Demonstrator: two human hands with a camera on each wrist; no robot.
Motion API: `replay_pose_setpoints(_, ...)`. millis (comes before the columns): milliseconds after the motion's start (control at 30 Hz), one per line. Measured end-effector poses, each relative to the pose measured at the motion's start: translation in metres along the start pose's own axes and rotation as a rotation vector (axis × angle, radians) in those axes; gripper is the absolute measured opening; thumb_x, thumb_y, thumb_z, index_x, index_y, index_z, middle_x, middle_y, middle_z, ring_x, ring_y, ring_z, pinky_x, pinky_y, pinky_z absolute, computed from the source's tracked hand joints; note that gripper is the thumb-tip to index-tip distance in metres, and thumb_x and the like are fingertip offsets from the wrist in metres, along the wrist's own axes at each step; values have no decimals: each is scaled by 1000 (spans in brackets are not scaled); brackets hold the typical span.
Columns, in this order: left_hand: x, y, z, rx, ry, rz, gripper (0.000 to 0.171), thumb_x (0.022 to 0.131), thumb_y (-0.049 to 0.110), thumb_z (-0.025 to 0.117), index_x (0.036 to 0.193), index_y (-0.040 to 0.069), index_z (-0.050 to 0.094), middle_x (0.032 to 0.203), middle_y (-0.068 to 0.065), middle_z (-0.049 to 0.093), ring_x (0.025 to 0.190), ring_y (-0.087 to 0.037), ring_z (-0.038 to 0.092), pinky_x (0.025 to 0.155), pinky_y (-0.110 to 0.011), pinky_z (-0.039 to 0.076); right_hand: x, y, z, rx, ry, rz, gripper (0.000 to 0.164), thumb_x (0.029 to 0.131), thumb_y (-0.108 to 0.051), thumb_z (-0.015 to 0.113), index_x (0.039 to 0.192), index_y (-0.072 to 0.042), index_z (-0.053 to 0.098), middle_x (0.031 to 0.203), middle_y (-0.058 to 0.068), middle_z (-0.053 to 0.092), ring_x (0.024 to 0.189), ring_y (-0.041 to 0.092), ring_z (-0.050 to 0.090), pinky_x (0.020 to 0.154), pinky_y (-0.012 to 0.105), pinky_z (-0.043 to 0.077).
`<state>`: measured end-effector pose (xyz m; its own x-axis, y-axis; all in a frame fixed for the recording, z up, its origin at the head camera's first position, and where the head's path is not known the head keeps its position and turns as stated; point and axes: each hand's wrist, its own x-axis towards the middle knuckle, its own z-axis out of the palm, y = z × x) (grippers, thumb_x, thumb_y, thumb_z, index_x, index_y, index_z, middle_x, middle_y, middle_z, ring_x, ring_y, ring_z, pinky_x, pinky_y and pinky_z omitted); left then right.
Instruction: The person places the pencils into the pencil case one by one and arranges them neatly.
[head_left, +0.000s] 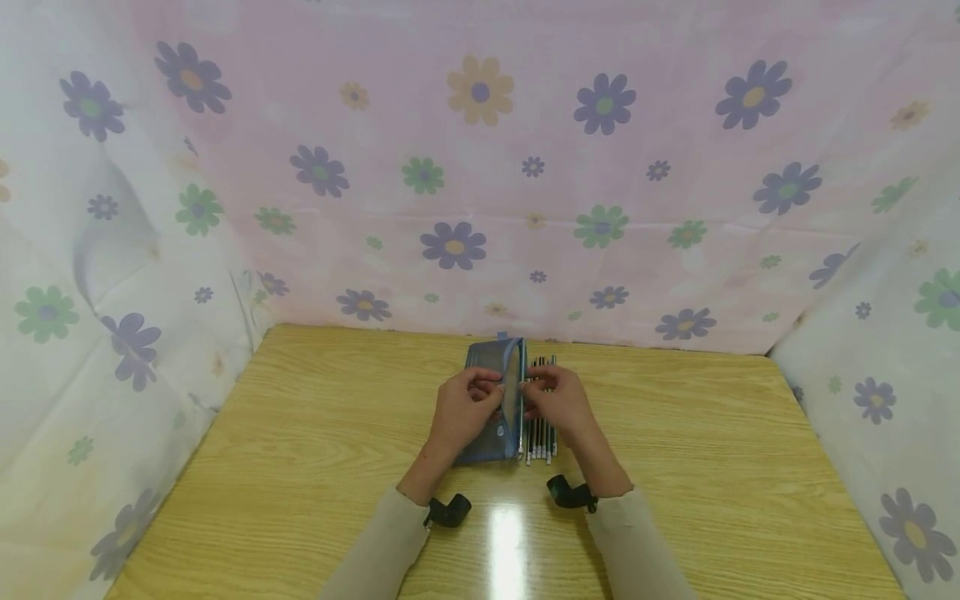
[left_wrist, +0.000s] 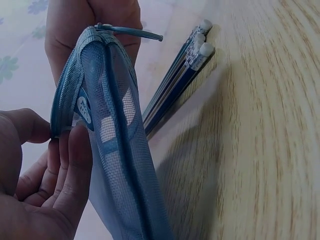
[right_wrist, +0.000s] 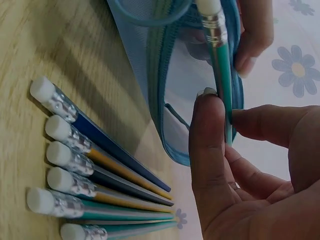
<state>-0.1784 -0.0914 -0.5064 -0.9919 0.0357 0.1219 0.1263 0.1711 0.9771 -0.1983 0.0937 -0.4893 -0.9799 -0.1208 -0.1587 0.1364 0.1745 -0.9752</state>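
- Head view: blue mesh pouch [head_left: 483, 444] sits on the bench [head_left: 337, 417], nr the far edge, its open side to the right.
- L hand [head_left: 461, 408] is at the pouch's left part, fingers bent in at the opening. R hand [head_left: 558, 404] is opp., fingers bent at the right rim, partly over a row of pencils [head_left: 541, 437].
- Pencils lie just beside the pouch, approx. parallel, eraser ends twd the person.
- Both forearms in pale sleeves [head_left: 397, 533]; a black curved piece [head_left: 450, 510] on each wrist. Flowered cloth [head_left: 525, 192] hangs behind & at both sides.
- L wrist view: L hand pinches the zip edge [left_wrist: 61, 102] of the pouch btwn thumb & fingers, nr a small oval label [left_wrist: 84, 110]. A thin blue zip pull [left_wrist: 137, 33] sticks out at the top. Three or so pencil ends show on the bench past the pouch.
- R wrist view: R hand pinches a green pencil [right_wrist: 222, 75], thumb one side, fingers the other, white eraser up top in this view. Pencil is in front of the pouch's gaping mouth; can't tell if any of it is inside. L hand's fingers touch the far rim.
- Six other pencils on the bench here: navy, yellow, black, yellow, 2 green, w/ white erasers & silver bands.
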Motion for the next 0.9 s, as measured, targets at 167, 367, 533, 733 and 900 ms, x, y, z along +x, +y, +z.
replay_pose_setpoints(167,-1,-1,0,2,-5,12,16,98,5,73,114,1,75,91,-11,70,71,-21,72,60,-33,67,0,4,5,-15,13,-13,34,101,-1,68,134,7,65,103,22,70,67,18,70,67,41,68)
replay_pose_setpoints(367,-2,-3,1,7,-12,10,16,98,5,73,114,1,75,92,-11,70,72,-24,72,62,-37,68,-1,5,10,-13,40,-28,33,100,0,68,133,8,65,102,21,69,68,19,70,66,37,68)
replay_pose_setpoints(533,-3,-1,0,17,-13,22,17,98,5,73,114,0,75,91,-11,70,71,-23,72,61,-37,67,-3,4,15,-51,61,-49,33,99,-1,70,131,6,67,100,20,71,68,24,73,66,40,68)
replay_pose_setpoints(733,-5,0,-1,25,-15,33,18,99,6,73,115,-1,74,91,-12,71,71,-25,72,60,-37,67,-7,5,17,-70,59,-87,33,100,-1,70,132,7,66,99,22,73,71,30,75,67,43,69)
replay_pose_setpoints(900,-5,-3,-1,17,-16,32,18,99,7,74,115,-1,74,91,-11,70,71,-24,72,60,-38,67,-9,6,18,-68,52,-111,35,100,-2,71,133,8,65,98,23,74,72,32,76,67,43,69)
